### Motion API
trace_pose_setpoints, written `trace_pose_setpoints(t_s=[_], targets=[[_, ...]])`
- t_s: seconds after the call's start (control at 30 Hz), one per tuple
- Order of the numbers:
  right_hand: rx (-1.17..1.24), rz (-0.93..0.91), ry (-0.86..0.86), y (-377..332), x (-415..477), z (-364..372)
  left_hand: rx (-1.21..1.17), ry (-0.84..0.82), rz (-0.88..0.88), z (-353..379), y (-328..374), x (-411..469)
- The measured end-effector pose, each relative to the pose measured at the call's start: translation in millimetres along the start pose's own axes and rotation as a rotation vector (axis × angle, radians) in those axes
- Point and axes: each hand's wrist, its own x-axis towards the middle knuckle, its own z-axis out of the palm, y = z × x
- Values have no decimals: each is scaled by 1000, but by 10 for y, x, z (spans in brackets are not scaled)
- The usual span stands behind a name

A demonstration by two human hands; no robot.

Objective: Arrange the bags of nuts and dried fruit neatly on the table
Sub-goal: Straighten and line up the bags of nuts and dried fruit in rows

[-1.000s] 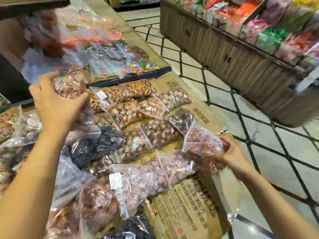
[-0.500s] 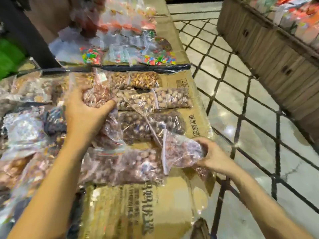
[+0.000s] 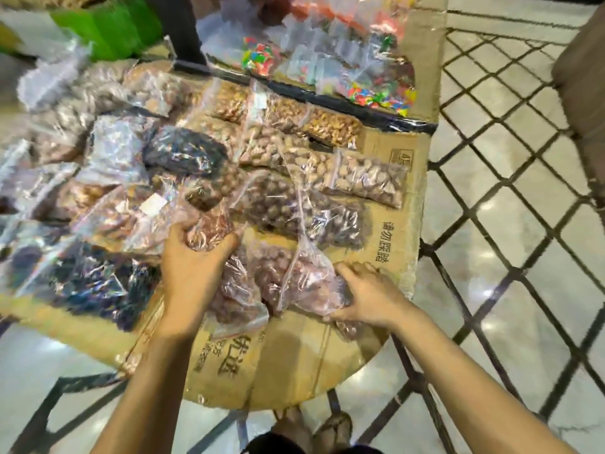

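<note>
Several clear bags of nuts and dried fruit lie on a cardboard-covered table (image 3: 386, 250). My left hand (image 3: 193, 267) grips a small bag of reddish-brown nuts (image 3: 212, 229) near the table's middle. At the front right edge my right hand (image 3: 366, 294) holds down another bag of pinkish nuts (image 3: 304, 276). A larger bag of pinkish nuts (image 3: 239, 299) lies between my hands. Rows of pale nuts (image 3: 366, 180), dark round nuts (image 3: 294, 208) and black dried fruit (image 3: 186, 152) fill the far part.
Bags of coloured candy (image 3: 379, 93) lie beyond a dark tape strip (image 3: 360, 113) at the back. Crumpled bags (image 3: 91, 283) pile up on the left. A green object (image 3: 111, 24) stands at the back left. Tiled floor (image 3: 507, 224) runs along the right; my feet (image 3: 314, 430) show below.
The view has swung down and left. My left hand carried its bag from high at the back down to the table's middle. My right hand lowered its bag onto the front edge.
</note>
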Motion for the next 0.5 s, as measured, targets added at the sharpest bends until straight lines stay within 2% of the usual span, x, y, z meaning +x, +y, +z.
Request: trace_pose_setpoints(t_s=[0.1, 0.2, 0.27, 0.33, 0.4, 0.5], targets=[[-63, -5, -51, -68, -61, -194, -11, -72, -95, -11, -32, -88], [19, -76, 136, -148, -146, -291, -203, -67, -232, 46, -48, -181], [203, -186, 180, -267, -188, -301, -469, -100, -410, 98, -47, -219], [498, -281, 119, -412, -220, -261, -706, -244, -526, 171, 49, -275], [789, -310, 108, -519, -190, -189, -762, -328, -559, 267, 252, -354], [1117, -295, 217, -596, -69, -201, -832, -323, -640, 405, 516, -521]])
